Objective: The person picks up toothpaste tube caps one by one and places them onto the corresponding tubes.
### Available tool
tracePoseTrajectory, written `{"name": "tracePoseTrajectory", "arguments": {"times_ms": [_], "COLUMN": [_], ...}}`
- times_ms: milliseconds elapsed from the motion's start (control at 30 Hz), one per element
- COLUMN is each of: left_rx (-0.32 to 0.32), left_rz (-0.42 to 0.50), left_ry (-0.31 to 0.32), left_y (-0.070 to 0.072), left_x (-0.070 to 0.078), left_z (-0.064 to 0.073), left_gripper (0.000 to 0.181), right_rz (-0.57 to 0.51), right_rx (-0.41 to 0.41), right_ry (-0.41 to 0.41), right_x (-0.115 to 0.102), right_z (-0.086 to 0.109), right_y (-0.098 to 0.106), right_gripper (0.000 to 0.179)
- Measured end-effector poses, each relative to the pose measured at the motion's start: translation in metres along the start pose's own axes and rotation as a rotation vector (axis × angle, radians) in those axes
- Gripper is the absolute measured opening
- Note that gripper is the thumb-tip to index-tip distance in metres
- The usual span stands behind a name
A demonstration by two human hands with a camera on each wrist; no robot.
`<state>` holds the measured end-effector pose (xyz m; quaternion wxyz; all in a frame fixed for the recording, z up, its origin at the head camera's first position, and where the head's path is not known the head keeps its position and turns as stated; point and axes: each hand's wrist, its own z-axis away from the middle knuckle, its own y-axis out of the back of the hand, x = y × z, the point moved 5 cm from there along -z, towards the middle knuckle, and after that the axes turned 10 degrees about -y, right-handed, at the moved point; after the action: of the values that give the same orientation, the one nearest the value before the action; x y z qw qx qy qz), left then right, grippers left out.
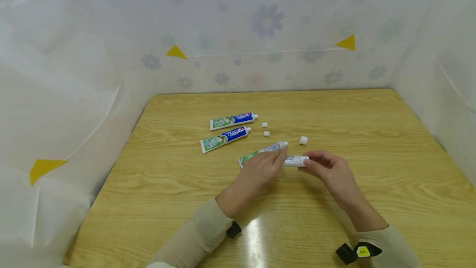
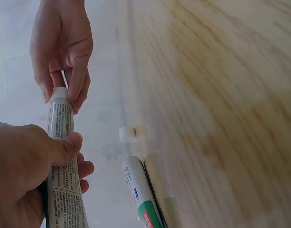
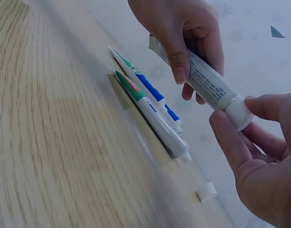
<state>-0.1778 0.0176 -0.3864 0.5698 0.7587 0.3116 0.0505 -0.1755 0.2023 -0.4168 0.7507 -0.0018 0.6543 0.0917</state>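
Holding toothpaste tube (image 1: pixel 292 161) over wood table (image 1: pixel 148 168), left hand (image 1: pixel 262 166) wrapped round it, right hand (image 1: pixel 331 173) pinching white cap (image 1: pixel 305 161). Cap still on here. Already off farther back: green-and-white tube (image 1: pixel 273 147), two blue-and-green tubes (image 1: pixel 233 121) (image 1: pixel 224 139); three loose caps (image 1: pixel 303 140) (image 1: pixel 264 125) (image 1: pixel 266 134) nearby.

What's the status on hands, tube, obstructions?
Left hand grips toothpaste tube. Right hand pinches its white cap. Three uncapped toothpaste tubes nearby, three loose caps; nothing visibly blocking.

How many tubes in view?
4: far blue-green tube, near blue-green tube just in front of it, uncapped white-green tube nearer still, held tube in the left hand.
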Motion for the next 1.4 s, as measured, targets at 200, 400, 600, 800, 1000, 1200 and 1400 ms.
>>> {"name": "tracePoseTrajectory", "arguments": {"times_ms": [200, 400, 600, 800, 1000, 1200, 1400], "left_rx": [0.001, 0.078, 0.109, 0.086, 0.116, 0.100, 0.088], "left_rz": [0.010, 0.003, -0.015, -0.009, 0.017, 0.037, 0.026], "left_ry": [-0.029, -0.032, -0.043, -0.048, -0.048, -0.055, -0.075], "left_y": [0.0005, 0.0036, 0.0035, 0.0020, 0.0025, 0.0000, -0.0011], "left_x": [0.0018, 0.0014, 0.0020, 0.0021, 0.0017, 0.0025, 0.0048], "left_z": [-0.0020, -0.0028, -0.0024, -0.0029, -0.0041, -0.0037, -0.0053], "left_gripper": [0.027, 0.025, 0.029, 0.032, 0.030, 0.031, 0.031], "right_rz": [0.047, 0.020, -0.033, -0.103, -0.112, -0.173, -0.193], "right_rx": [0.000, 0.003, 0.013, -0.025, -0.042, -0.070, -0.072], "right_ry": [-0.024, -0.049, -0.082, -0.082, -0.084, -0.125, -0.127], "right_x": [0.0027, -0.0010, -0.0019, 0.0024, 0.0031, 0.0058, 0.0072], "right_z": [-0.0010, -0.0020, -0.0040, -0.0048, -0.0047, -0.0051, -0.0040], "right_y": [0.0022, 0.0026, 0.0031, 0.0026, 0.0040, 0.0059, 0.0102], "right_gripper": [0.043, 0.045, 0.044, 0.043, 0.050, 0.042, 0.039]}}
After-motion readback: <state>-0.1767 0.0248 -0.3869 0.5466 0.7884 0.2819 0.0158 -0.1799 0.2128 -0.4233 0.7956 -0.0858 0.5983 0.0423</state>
